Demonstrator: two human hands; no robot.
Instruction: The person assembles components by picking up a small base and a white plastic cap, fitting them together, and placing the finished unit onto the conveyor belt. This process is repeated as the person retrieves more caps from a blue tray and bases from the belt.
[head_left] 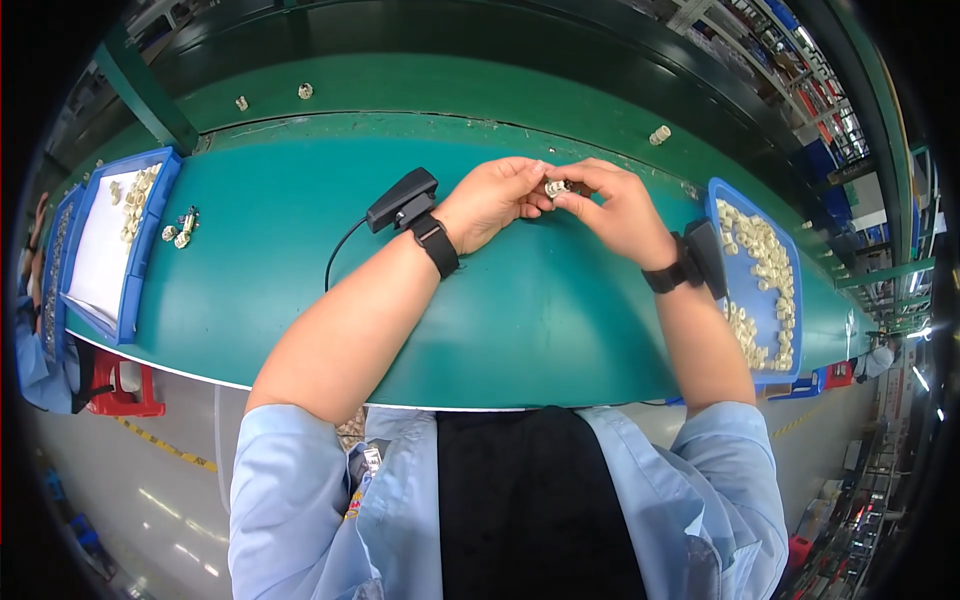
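While left grip [490, 205], right grip [622, 212] pinch one fitting [557, 188] | blue trays [740, 278] [148, 252] flank | parts [660, 135] beyond

The head-worn fisheye view looks steeply down from close above the near edge of the green workbench [530, 335], facing across to its far side.

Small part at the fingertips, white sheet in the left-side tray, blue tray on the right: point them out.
Small part [557, 187]: head view, its visible middle.
White sheet [100, 245]: head view, its bare middle.
Blue tray [764, 306]: head view, bare floor.
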